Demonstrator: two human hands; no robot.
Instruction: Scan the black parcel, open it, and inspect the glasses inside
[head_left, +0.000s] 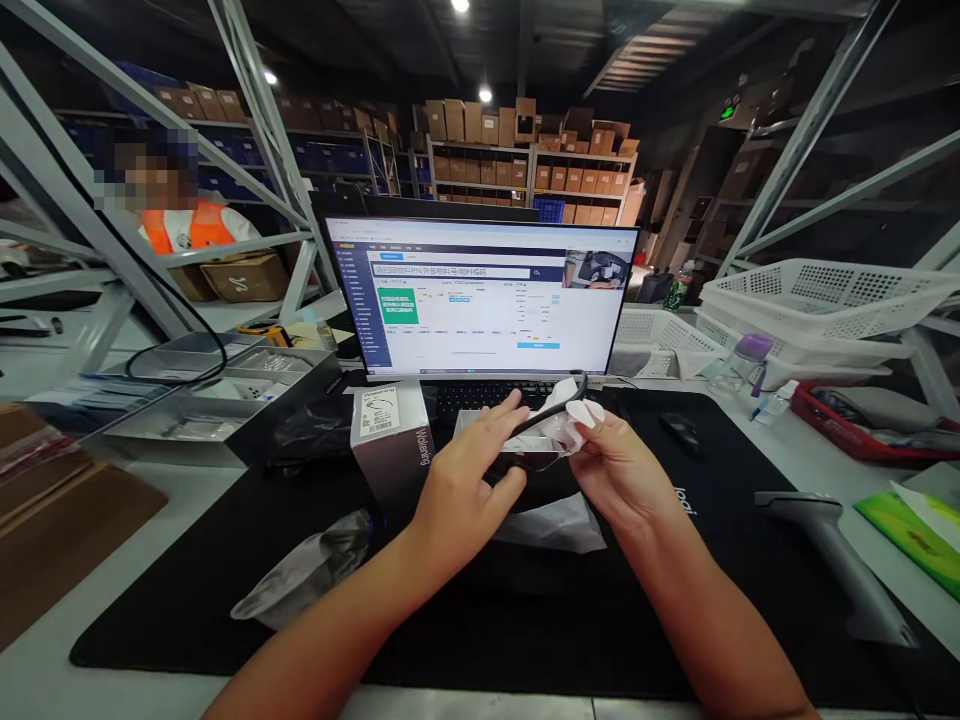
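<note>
Between my two hands, above the black desk mat (pixel 465 640), is a pair of black-framed glasses (pixel 556 406) with a dark curved temple arm pointing up and right. My left hand (pixel 465 475) is closed on the frame from the left, thumb below and fingers above. My right hand (pixel 626 470) pinches a crumpled white tissue (pixel 585 413) against the glasses. Part of the frame is hidden by the fingers and tissue. Just left of my left hand stands a grey Wakening box (pixel 390 440) with a label on top. Under my hands lies a white translucent sleeve (pixel 555 525).
A monitor (pixel 480 290) and keyboard (pixel 465 400) stand behind my hands. A grey pouch (pixel 307 570) lies left on the mat; a mouse (pixel 680 433) and barcode scanner (pixel 832 560) are right. White baskets (pixel 817 300) stack at right. A person in an orange vest (pixel 191 228) is far left.
</note>
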